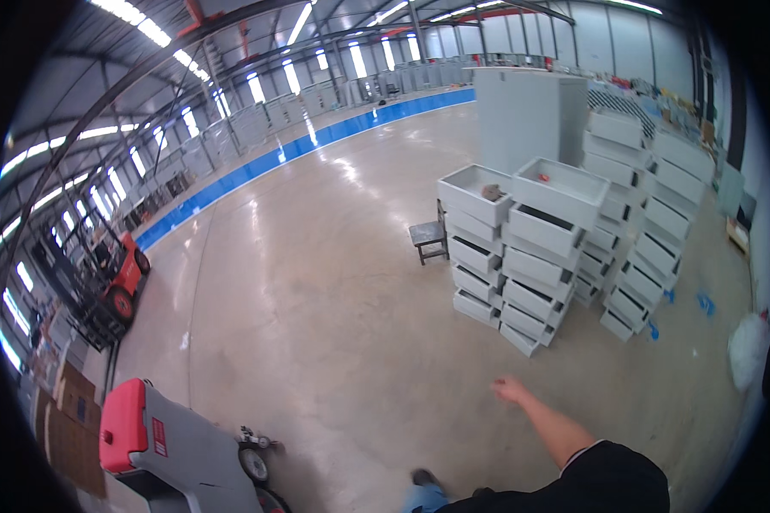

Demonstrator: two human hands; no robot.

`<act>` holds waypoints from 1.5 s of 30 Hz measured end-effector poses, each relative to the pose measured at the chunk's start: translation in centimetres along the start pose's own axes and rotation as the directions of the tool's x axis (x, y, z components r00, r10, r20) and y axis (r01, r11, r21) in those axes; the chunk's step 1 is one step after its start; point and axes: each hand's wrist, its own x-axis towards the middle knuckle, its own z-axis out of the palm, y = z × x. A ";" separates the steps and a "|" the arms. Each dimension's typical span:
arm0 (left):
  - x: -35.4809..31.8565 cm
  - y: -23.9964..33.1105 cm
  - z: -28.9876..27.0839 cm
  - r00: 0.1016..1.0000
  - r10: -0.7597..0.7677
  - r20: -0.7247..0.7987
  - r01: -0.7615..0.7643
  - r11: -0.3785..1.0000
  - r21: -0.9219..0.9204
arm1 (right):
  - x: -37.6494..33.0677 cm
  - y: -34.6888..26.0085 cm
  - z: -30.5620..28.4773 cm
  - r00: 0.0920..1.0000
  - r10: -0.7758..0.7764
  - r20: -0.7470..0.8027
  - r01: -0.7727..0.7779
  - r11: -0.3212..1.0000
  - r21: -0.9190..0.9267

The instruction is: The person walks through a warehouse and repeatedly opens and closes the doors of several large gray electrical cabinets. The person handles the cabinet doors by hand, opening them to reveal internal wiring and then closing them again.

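Note:
My right hand reaches forward at the lower right, held out over the bare concrete floor. Its fingers look loosely curled, and I see nothing in them. The nearest things to it are stacks of grey-white metal drawers, which stand a short way beyond. A small brown item lies in one top drawer, and a small red one in another. My left hand is out of the picture. A shoe of mine shows at the lower edge.
A grey and red floor-cleaning machine stands close at my left, near cardboard boxes. Farther left is a red forklift. A dark stool stands beside the drawers, a tall grey cabinet behind them. Blue scraps and a white bag lie right.

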 end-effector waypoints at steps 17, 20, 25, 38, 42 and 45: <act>49.9 59.6 -21.6 0.934 0.351 -0.069 -0.272 0.821 0.501 | 22.8 -1.8 15.3 0.674 0.702 0.229 -0.523 0.672 -0.524; 58.4 75.9 -24.1 0.889 0.408 -0.206 -0.341 0.892 0.297 | 27.5 -4.6 16.0 0.672 0.721 0.169 -0.592 0.659 -0.464; 65.4 92.0 -21.0 0.888 0.397 -0.232 -0.412 0.911 -0.020 | 47.7 -9.4 19.3 0.714 0.666 0.216 -0.502 0.702 -0.505; 78.0 114.2 -13.2 0.997 -0.071 0.003 0.071 0.995 -0.076 | 123.2 -69.5 28.8 0.970 -0.217 0.113 0.218 0.976 0.006; 89.3 125.2 -14.7 0.994 -0.109 0.007 0.109 0.992 -0.063 | 134.3 -74.6 32.2 0.960 -0.209 0.186 0.223 0.973 -0.060; 98.7 136.7 -17.3 0.997 -0.076 -0.011 0.076 0.997 -0.015 | 139.5 -67.6 33.9 0.978 0.020 0.206 0.030 0.972 -0.234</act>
